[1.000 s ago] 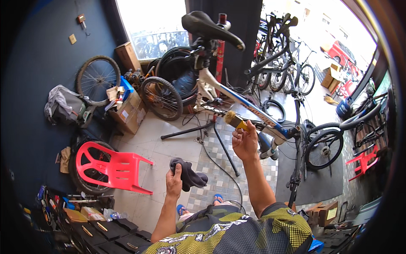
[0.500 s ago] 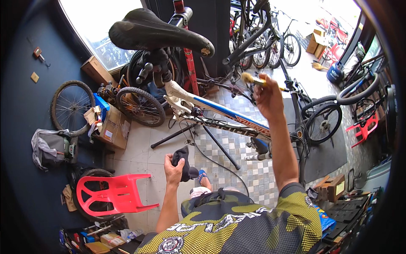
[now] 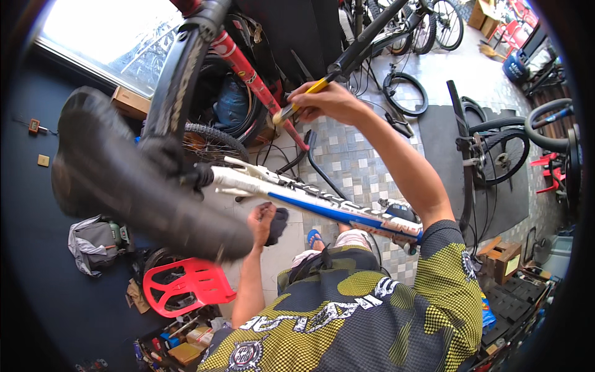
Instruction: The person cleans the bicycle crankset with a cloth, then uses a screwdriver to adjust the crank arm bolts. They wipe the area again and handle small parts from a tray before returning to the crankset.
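Observation:
My right hand (image 3: 331, 102) is closed round a yellow-handled paintbrush (image 3: 319, 85), its pale bristles pointing down and left over the lower part of a red post. Below the brush, a white and blue bicycle frame (image 3: 334, 214) hangs at a slant across the middle. My left hand (image 3: 261, 218) grips a black cloth (image 3: 277, 227) beneath that frame, close to its left end. A black saddle (image 3: 149, 180), smeared by motion, looms large at the left and comes near my left hand.
The red post (image 3: 248, 74) rises at upper left. A red plastic chair (image 3: 192, 286) stands at lower left, and a grey bag (image 3: 96, 245) is by the wall. More bicycles (image 3: 496, 152) stand at right. A wooden box (image 3: 501, 260) sits near the tools at lower right.
My right hand has moved left with the brush, which now points down and left. The saddle appears lower and much larger, the bicycle frame has turned, and the whole view has shifted.

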Demonstrator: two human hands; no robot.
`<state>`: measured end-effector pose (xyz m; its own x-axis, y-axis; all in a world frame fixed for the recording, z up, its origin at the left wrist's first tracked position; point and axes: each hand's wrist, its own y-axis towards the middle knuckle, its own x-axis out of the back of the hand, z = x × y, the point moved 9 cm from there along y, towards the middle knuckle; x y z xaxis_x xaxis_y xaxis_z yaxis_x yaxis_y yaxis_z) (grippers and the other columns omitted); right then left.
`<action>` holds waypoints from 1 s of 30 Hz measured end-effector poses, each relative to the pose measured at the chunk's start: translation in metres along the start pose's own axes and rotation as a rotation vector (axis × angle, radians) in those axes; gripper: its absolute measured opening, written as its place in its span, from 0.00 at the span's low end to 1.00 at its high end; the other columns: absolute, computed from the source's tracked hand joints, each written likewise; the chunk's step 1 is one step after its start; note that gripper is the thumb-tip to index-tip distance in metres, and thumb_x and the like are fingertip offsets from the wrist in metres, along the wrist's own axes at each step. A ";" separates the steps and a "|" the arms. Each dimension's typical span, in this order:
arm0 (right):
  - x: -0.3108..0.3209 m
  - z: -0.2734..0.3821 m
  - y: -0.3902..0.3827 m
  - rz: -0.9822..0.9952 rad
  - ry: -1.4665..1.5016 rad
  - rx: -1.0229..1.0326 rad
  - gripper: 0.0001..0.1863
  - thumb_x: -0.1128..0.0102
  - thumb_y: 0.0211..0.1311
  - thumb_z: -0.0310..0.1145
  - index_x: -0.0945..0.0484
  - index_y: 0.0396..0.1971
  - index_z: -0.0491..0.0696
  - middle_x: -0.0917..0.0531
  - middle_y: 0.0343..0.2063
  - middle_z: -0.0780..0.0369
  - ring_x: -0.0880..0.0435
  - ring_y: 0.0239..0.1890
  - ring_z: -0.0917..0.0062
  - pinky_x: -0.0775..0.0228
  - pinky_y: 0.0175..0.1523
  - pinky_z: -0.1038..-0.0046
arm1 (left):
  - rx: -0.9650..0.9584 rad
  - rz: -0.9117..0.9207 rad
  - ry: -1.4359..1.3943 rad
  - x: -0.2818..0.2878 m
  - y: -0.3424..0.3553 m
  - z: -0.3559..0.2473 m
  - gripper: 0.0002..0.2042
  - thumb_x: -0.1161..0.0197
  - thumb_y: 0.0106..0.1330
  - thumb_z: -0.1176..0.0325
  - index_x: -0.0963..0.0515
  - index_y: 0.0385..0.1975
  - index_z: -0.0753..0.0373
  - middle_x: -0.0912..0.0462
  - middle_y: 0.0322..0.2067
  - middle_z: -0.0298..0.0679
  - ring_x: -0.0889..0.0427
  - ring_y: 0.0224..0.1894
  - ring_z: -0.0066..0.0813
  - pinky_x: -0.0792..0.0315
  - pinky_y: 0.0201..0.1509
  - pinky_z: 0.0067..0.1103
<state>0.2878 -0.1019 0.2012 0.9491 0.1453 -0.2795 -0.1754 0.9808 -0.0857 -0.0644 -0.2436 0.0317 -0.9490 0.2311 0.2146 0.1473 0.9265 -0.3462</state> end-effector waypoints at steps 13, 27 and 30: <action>-0.039 -0.113 -0.009 0.322 -0.776 0.036 0.22 0.32 0.65 0.56 0.12 0.33 0.48 0.15 0.20 0.52 0.15 0.27 0.51 0.22 0.35 0.56 | 0.026 -0.302 0.122 -0.068 -0.008 -0.038 0.28 0.22 0.65 0.57 0.23 0.56 0.70 0.17 0.42 0.41 0.18 0.43 0.30 0.22 0.47 0.29; -0.089 -0.091 -0.004 0.349 -0.823 0.272 0.12 0.32 0.59 0.44 0.14 0.34 0.50 0.15 0.22 0.51 0.13 0.28 0.51 0.21 0.34 0.53 | 0.006 -0.347 0.083 -0.073 0.000 -0.012 0.26 0.23 0.65 0.54 0.21 0.52 0.69 0.22 0.41 0.39 0.25 0.44 0.28 0.27 0.51 0.26; -0.104 -0.098 -0.011 0.565 -0.874 0.210 0.12 0.32 0.58 0.44 0.14 0.35 0.51 0.14 0.24 0.51 0.13 0.29 0.52 0.21 0.35 0.53 | 0.042 -0.336 0.134 -0.073 -0.001 -0.017 0.25 0.23 0.66 0.54 0.22 0.52 0.68 0.22 0.41 0.38 0.24 0.45 0.27 0.27 0.52 0.25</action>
<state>0.1653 -0.1407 0.1372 0.6172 0.5479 0.5647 -0.6800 0.7325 0.0325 0.0096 -0.2565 0.0319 -0.8970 -0.0445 0.4397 -0.1806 0.9449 -0.2729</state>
